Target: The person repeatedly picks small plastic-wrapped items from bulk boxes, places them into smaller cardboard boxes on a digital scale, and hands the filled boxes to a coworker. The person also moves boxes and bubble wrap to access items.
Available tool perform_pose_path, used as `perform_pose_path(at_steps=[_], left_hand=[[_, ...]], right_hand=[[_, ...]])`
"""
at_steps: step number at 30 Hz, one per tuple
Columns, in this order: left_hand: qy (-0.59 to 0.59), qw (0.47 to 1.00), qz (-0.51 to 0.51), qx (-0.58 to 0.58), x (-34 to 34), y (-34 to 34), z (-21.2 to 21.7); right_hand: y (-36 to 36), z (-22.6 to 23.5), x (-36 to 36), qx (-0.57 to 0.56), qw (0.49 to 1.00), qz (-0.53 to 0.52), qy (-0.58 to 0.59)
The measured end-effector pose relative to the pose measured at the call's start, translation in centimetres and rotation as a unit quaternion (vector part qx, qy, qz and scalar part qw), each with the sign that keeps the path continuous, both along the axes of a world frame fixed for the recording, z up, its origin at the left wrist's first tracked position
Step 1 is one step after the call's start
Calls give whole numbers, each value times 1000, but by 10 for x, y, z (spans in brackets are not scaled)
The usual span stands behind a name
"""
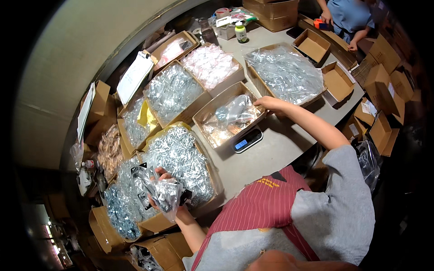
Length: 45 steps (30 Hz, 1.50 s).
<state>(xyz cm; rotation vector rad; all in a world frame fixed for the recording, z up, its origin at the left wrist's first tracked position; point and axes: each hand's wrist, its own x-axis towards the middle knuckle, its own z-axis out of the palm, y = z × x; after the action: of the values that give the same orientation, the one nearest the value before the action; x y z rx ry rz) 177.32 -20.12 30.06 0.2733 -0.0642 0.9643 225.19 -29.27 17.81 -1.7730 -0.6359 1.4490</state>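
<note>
My left hand is closed around a bunch of clear plastic bags with black parts, above an open carton heaped with loose silvery metal pieces. My right hand grips the right rim of a cardboard box, fingers over its edge. Inside that box lie clear plastic bags and copper-coloured pieces. The box rests on a small digital scale, whose lit blue display shows at the near side.
Cartons of bagged metal pieces and pinkish-white packets stand to the left and behind. A wide bag-lined carton sits far right, beside empty box trays. A green bottle stands behind. Another person works at far right.
</note>
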Motion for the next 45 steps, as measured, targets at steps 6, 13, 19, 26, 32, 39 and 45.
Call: perform_pose_path(at_steps=[6, 13, 19, 26, 32, 39, 45], left_hand=[[-36, 996, -86, -3, 27, 0, -2], [-20, 999, 41, 28, 69, -13, 13], [-18, 999, 10, -25, 93, -14, 6], [52, 996, -12, -77, 132, 11, 23], [175, 979, -103, -22, 206, 62, 35], [240, 944, -212, 82, 368, 70, 59], [372, 875, -297, 89, 494, 65, 53]], right_hand=[[-33, 15, -43, 27, 959, 0, 283], [-97, 55, -38, 89, 913, -184, 355], [-139, 112, 66, 255, 835, -314, 372], [-200, 156, 236, 272, 882, -373, -90], [-180, 166, 335, 140, 701, -328, -617], [-153, 130, 374, 175, 616, -44, -767], [-194, 140, 389, 203, 638, -179, -721]])
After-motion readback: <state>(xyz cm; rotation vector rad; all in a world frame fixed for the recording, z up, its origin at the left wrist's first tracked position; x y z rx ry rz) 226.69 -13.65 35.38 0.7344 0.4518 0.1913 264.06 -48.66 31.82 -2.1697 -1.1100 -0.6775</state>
